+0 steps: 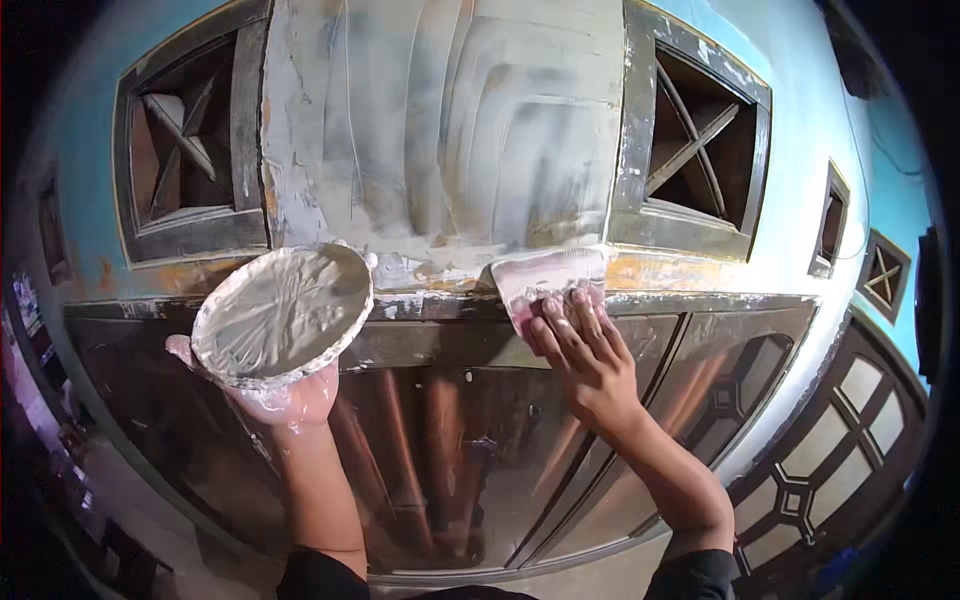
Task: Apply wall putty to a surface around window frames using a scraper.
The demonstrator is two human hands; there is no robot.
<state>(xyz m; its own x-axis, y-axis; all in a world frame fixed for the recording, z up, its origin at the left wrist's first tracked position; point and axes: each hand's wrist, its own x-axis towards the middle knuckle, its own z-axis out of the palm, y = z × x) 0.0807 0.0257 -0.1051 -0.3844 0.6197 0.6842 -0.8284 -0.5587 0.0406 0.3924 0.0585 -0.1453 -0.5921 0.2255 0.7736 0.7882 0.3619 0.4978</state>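
Observation:
My left hand [300, 398] supports a round, shallow dish [248, 381] from below, its palm and fingers smeared with wet white paste. The dish is tilted toward me and filled with creamy, streaked wall putty [285, 312]; its rim is crusted with the same paste. In my right hand [592, 365] is a flat, pinkish-white putty spreader [552, 272], fingers spread over its face and thumb hidden. The spreader's upper edge lies at the lower border of a wall panel [470, 130] coated in grey-white putty with curved ridges and darker, damp-looking patches.
Dark wooden vent frames with crossed slats flank the panel, one on the left [190, 140] and one on the right [705, 135]. A splattered wooden ledge [430, 303] runs below, above dark glossy window panes [450, 450]. Blue wall and a paned door [840, 450] stand at right.

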